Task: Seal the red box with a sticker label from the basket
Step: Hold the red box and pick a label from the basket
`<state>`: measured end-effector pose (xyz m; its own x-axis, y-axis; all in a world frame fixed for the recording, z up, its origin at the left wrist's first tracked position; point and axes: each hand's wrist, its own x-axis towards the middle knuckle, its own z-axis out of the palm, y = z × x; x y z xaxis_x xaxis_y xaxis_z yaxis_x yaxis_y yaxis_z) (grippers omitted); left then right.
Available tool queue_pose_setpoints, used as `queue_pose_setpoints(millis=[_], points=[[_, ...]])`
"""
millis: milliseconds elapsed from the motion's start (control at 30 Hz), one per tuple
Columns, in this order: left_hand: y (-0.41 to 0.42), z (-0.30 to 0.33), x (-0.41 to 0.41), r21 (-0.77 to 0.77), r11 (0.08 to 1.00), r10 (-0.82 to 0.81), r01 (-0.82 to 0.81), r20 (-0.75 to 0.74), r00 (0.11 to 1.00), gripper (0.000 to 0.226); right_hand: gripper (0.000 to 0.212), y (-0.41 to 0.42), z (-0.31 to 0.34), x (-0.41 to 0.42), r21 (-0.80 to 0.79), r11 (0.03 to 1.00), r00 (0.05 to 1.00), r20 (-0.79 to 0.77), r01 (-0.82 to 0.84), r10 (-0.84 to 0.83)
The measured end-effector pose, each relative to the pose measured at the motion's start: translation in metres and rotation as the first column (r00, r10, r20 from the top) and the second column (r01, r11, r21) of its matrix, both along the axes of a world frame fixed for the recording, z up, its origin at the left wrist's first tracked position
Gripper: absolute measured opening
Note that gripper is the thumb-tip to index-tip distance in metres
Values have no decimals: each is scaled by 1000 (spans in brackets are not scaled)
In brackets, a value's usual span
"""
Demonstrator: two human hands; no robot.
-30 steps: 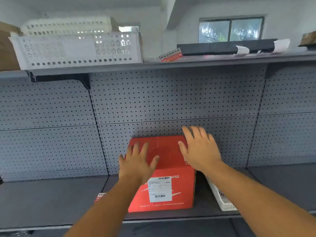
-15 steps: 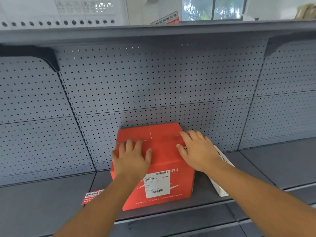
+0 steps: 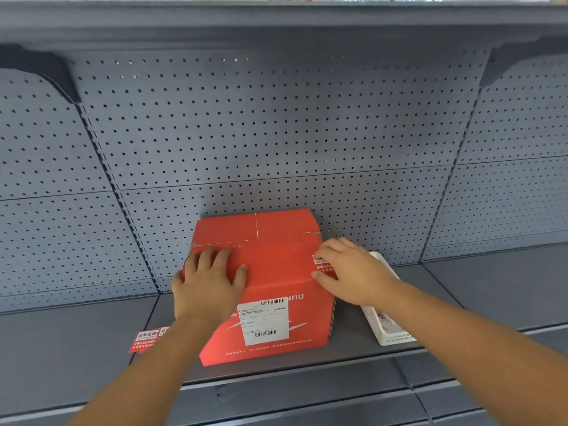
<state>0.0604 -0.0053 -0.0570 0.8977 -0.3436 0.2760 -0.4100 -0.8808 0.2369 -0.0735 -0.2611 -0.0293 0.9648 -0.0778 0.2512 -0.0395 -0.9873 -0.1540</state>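
With the red box (image 3: 261,281) on the shelf (image 3: 76,348), the open left hand (image 3: 209,281) should press the flaps flat while the right hand (image 3: 350,272), fingers seemingly pinching a sticker label (image 3: 321,263) at the 3 o'clock edge, smooths it; the basket (image 3: 387,321) sits beside it at 3 o'clock.

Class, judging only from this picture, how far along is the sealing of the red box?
Done: red cardboard box flaps are folded shut. In hand: left hand presses the top; right hand smooths a red sticker label at the edge. Left: pressing it down fully.
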Motion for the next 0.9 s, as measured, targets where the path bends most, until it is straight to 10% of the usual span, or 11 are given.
queue_pose_setpoints(millis=[900], points=[[1, -6, 0, 23, 1000, 10, -11, 36, 999, 68, 24, -21, 7, 7, 109, 988, 994, 49, -107, 102]])
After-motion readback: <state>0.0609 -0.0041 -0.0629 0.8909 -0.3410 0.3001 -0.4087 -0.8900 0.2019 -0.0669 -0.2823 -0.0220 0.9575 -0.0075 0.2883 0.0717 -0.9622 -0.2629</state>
